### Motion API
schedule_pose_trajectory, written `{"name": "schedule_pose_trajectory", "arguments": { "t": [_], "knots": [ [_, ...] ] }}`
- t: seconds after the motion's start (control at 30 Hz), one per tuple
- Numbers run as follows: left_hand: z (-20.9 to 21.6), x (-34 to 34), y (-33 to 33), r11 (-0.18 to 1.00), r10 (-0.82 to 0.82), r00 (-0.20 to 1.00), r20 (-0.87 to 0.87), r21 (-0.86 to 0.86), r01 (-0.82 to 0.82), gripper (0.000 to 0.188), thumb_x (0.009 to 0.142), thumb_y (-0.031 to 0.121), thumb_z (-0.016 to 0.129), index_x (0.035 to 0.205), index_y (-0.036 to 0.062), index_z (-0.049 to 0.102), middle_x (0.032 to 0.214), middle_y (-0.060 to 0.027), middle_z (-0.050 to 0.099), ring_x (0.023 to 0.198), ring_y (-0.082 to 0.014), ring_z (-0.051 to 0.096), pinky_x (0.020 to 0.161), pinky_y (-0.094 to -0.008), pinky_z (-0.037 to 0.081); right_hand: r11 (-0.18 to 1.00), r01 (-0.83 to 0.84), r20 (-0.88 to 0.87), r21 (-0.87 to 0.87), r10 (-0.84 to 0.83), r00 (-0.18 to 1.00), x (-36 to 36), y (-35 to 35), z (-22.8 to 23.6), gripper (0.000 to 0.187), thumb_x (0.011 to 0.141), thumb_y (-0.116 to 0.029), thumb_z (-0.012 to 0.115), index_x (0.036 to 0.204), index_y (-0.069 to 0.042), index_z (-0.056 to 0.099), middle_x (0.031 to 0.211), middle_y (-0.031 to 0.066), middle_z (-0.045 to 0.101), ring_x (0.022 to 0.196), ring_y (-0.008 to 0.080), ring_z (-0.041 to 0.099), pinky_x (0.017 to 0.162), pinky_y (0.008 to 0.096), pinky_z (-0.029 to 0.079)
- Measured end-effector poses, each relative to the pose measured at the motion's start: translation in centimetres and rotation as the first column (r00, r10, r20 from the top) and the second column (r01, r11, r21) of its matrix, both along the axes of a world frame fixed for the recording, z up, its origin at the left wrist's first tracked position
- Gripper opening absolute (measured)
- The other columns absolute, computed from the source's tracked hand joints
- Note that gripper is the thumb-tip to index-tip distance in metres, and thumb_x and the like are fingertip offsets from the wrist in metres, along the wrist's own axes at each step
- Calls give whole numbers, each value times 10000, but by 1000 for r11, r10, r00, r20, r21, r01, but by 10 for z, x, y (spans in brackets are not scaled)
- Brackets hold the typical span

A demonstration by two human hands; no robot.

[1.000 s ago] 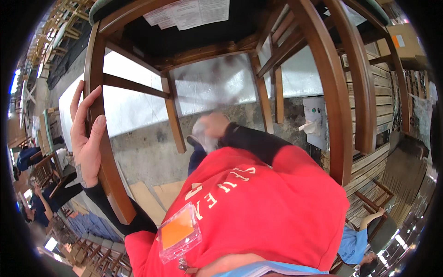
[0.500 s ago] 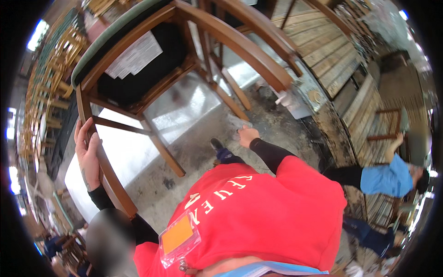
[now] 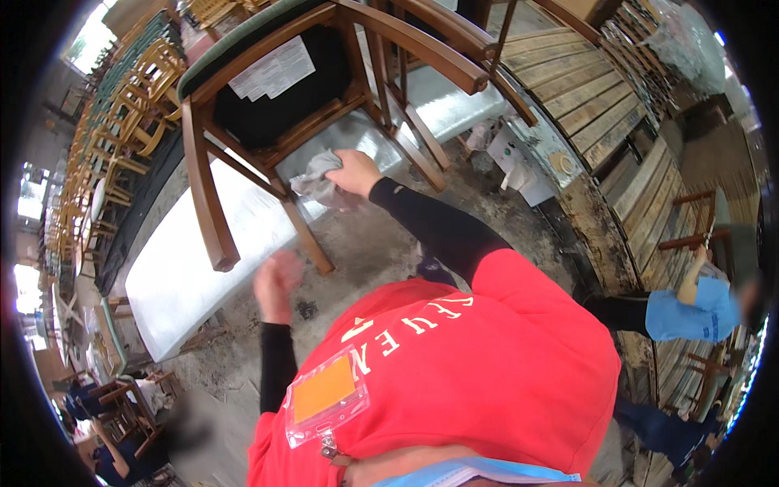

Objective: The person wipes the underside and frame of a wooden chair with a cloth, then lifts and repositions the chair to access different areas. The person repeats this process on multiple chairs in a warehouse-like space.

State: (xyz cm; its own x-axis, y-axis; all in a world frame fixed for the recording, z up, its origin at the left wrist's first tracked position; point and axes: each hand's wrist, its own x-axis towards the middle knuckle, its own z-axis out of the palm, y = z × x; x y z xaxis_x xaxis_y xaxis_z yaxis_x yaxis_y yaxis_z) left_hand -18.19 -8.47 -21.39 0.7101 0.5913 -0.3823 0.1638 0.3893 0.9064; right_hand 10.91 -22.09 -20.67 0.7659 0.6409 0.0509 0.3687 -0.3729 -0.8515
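A brown wooden chair (image 3: 208,191) with a green padded seat is tipped up in front of me, its black underside (image 3: 280,114) and white paper labels (image 3: 273,69) facing me. My right hand (image 3: 355,173) is closed around a crumpled grey cloth (image 3: 315,180) and reaches in among the chair's legs. The cloth is close to a rear leg (image 3: 302,231), but I cannot tell whether they touch. My left hand (image 3: 278,280) is off the chair, a little below the front leg's end. Motion blurs its fingers.
Another brown chair (image 3: 422,146) stands just behind. Shiny plastic sheeting (image 3: 195,268) lies on the floor beneath. A slatted wooden platform (image 3: 576,89) is at the right, where a person in a blue shirt (image 3: 690,304) handles a chair. Rows of wooden chairs (image 3: 150,89) line the far left.
My left hand has let go of the chair leg and moved right. My right hand has swung up and left with the cloth, in among the legs. The view has shifted.
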Motion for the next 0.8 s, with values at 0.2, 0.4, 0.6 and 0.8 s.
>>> {"name": "schedule_pose_trajectory", "arguments": {
  "t": [0.2,0.4,0.6,0.8],
  "knots": [
    [-90,-32,-102,879,-401,806,-435,64,472,250,960,250,637,1114,56,675,956,-86,722,785,-222,703,624,-357,557,984,-36,254,-174,80,964,59,17,-48,765,683,-516,808,1271,-58,635,1143,231,681,1152,383,623,1022,443,487],
    [-70,-21,-156,864,-384,529,-757,-93,494,278,928,295,645,988,25,676,833,-103,683,678,-241,681,568,-378,543,936,-348,12,-50,349,937,21,-99,-147,366,811,-337,682,1054,-64,696,1025,178,720,959,376,689,823,485,537],
    [-88,60,-177,847,-378,515,-769,-64,527,349,896,339,653,862,-7,677,710,-121,644,571,-261,658,512,-399,528,661,-387,-335,-643,212,918,33,-377,-219,395,791,-362,578,910,-38,770,936,242,713,895,400,693,806,505,534],
    [-97,185,-183,681,-443,504,-741,88,727,441,864,383,660,736,-39,678,587,-138,605,463,-280,636,456,-420,514,531,746,-534,-402,-798,280,86,-525,-179,256,914,-241,612,903,3,689,712,120,668,606,207,667,509,360,501]
  ]
}}
